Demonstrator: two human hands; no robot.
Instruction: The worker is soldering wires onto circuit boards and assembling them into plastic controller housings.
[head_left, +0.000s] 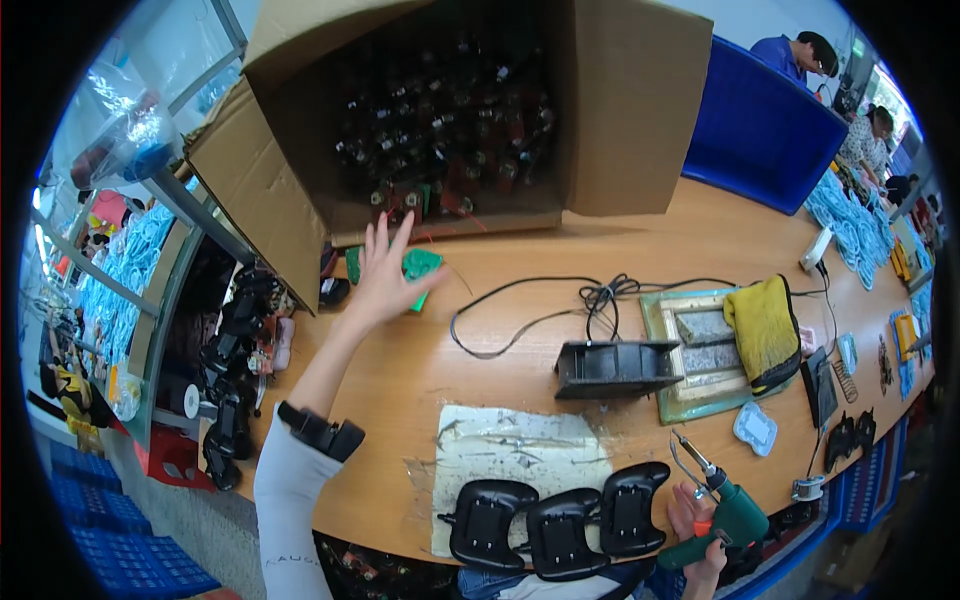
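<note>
Your left hand (385, 275), spread, apparently empty, reached toward the boxed boards (458, 203); your right hand (687, 512) gripped the soldering gun (740, 518). Three casings (566, 535) appeared unfinished; many boards were left.

Big blue bin (765, 125) parked at the far right corner of the worktop (385, 410), yellow cloth (765, 330) toward the right edge, loads of light-blue cords (133, 275) past the left.

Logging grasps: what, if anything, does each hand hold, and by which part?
The right hand holds a green soldering gun by its handle; the left hand is open, apparently holding nothing.
</note>
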